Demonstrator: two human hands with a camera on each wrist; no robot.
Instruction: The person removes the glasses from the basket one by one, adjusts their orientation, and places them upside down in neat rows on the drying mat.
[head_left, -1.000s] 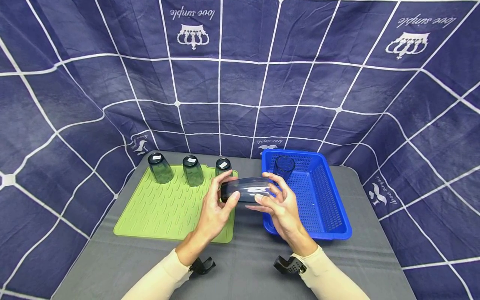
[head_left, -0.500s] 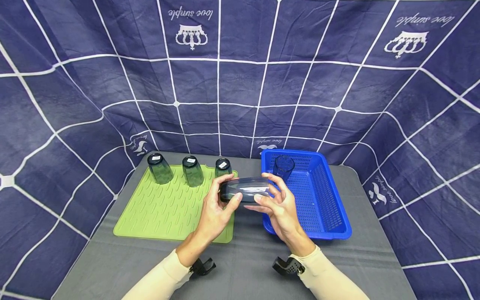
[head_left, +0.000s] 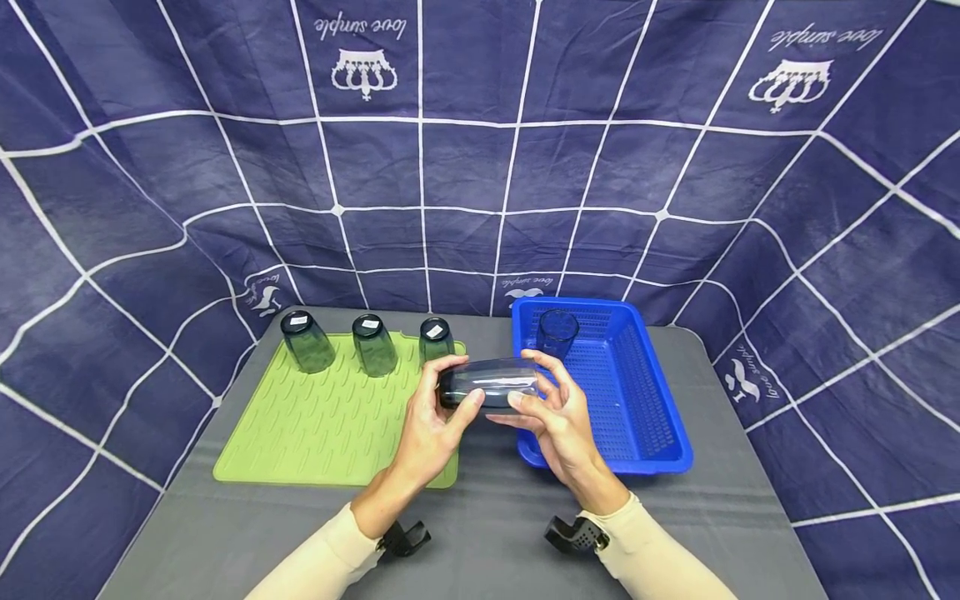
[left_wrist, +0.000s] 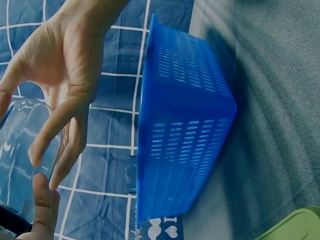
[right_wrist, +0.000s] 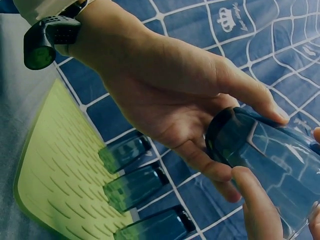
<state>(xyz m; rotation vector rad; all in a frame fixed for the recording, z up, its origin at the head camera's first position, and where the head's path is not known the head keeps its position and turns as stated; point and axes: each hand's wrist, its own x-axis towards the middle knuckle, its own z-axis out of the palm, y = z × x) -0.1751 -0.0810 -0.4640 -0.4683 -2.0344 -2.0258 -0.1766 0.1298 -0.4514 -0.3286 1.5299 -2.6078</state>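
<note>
Left hand (head_left: 426, 429) grips base end of glass (head_left: 493, 381), right hand (head_left: 564, 423) grips rim end; glass sideways in air between green mat (head_left: 292, 454) and blue basket (head_left: 658, 417); loosened grip on smooth wall could drop it onto table (head_left: 487, 533)

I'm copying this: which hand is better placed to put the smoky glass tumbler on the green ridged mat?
Probably the left hand: it holds the tumbler by its dark base, nearer the mat; the right hand is nearer the blue rectangular plastic basket.
</note>
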